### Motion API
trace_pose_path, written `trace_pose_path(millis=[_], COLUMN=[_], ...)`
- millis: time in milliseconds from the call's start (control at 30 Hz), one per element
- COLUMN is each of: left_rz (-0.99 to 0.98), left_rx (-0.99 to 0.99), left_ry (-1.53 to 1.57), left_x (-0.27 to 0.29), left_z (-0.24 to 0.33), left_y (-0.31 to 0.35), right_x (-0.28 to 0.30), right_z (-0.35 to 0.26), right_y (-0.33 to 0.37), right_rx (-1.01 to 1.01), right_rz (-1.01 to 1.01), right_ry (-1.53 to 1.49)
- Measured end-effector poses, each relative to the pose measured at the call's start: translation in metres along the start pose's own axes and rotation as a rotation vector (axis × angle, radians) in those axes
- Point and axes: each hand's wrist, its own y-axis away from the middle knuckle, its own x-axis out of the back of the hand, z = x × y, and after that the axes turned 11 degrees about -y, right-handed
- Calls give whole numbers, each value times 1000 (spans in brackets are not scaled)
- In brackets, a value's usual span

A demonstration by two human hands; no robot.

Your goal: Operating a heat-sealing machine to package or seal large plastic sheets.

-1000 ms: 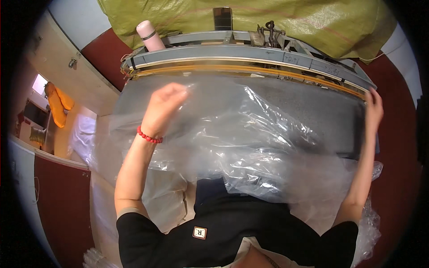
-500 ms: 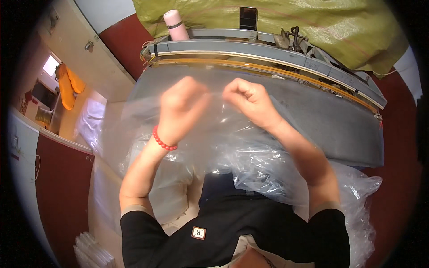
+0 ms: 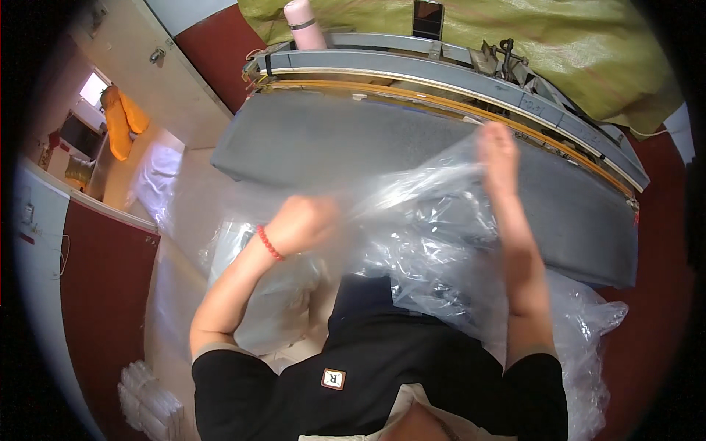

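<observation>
A large sheet of clear plastic film [image 3: 419, 191] stretches between my hands and bunches over my lap. Over the grey padded bench, my right hand [image 3: 500, 156] is closed on one raised end of the film. Lower and to the left, my left hand [image 3: 305, 223], blurred by motion, looks curled near the film's other end; its fingers are smeared. A red bead bracelet [image 3: 270, 243] circles my left wrist. The grey padded surface [image 3: 309, 140] lies just beyond the film.
A metal bar frame [image 3: 456, 72] with an orange strip runs along the bench's far edge, and a pink bottle [image 3: 304, 26] stands behind it. More clear film [image 3: 581, 323] heaps at my right. Folded clear plastic [image 3: 151, 400] lies at lower left, near an open door [image 3: 154, 81].
My hands have moved apart: the right one to the right, the left one down toward me. The film that was spread over the left part of the bench is now drawn off it.
</observation>
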Motion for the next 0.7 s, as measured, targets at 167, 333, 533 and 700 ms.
trace_pose_path(millis=[167,333,533,700], left_rz=[-567,-491,1204,117], left_rx=[614,981,674,273], left_ry=[-630,-682,-726,-619], left_x=[-3,130,160,5], left_z=[-148,-299,-189,-171], left_y=[113,197,19,17], right_x=[179,294,463,549], right_z=[-10,-20,-27,-55], right_y=[-17,-5,21,62], right_rx=[86,73,80,-64], right_rz=[375,469,705,841], right_ry=[330,490,973,1378])
